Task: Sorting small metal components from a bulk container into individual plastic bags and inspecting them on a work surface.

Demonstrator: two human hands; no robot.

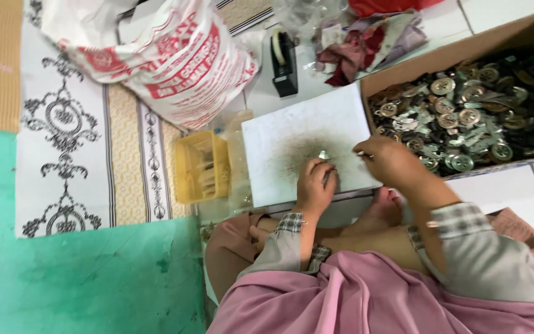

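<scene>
On the white board point(304, 133) in front of my crossed legs, right at the dark smudge in its middle, my left hand point(314, 185) is curled shut around a small shiny metal piece point(323, 155); only its tip pokes out above my knuckles at about 12 o'clock. My right hand point(390, 162) sits just beside it at 3 o'clock, fingers pinched together on a thin pale stick-like bit point(362, 153) that points toward the metal piece. Can't tell exactly what that bit is, it's too small.

Handling-wise, I'd say the metal piece is light, stiff and a bit slick, so it wants a firm pinch low down on its body with the top left free. Doesn't look fragile, but tiny enough to flick away if the grip slackens.

At 2 o'clock from my hands the cardboard box point(465, 46) is full of round metal discs and flat metal parts point(465, 114), all loosely tangled, probably best picked one at a time by an edge. At 9 o'clock there's a yellow plastic tray point(202, 166), at 11 a printed red-and-white sack point(174, 59), and at 12 a black tape dispenser point(283, 62).
</scene>
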